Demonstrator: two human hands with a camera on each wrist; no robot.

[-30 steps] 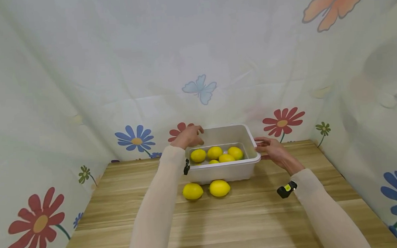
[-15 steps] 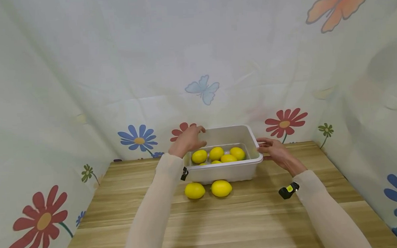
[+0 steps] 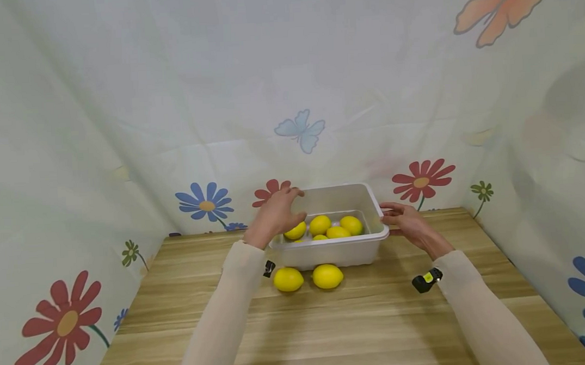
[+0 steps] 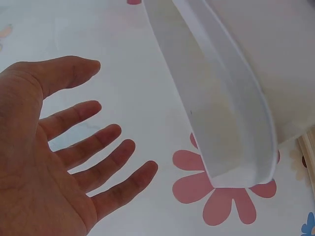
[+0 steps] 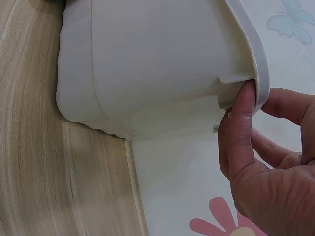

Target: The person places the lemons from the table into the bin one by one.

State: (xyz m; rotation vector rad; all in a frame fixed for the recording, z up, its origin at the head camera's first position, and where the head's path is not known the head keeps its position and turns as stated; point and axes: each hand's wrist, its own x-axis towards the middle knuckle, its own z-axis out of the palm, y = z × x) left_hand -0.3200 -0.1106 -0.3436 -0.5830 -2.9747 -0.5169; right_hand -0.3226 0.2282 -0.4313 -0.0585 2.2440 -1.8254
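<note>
Bin [image 3: 325, 254]: smooth, white, round-cornered
Lemons [image 3: 327, 277]: yellow ovals
Left hand [image 4: 51, 164]: loose, fingers spread
Right hand [image 5: 268, 184]: pinching bin's rim [image 5: 262, 61]

The right hand [image 5: 273, 187] pinches the rim [image 5: 262, 64] of a white plastic tub [image 5: 162, 54], one digit against the outer wall beside a small moulded ledge [image 5: 236, 77]. The tub's base rests on a wood-grain worktop [image 5: 29, 147], near the edge bordering a white backdrop [image 5: 170, 177] printed with a pink flower [image 5: 222, 215] and a pale blue butterfly [image 5: 291, 22].
</note>
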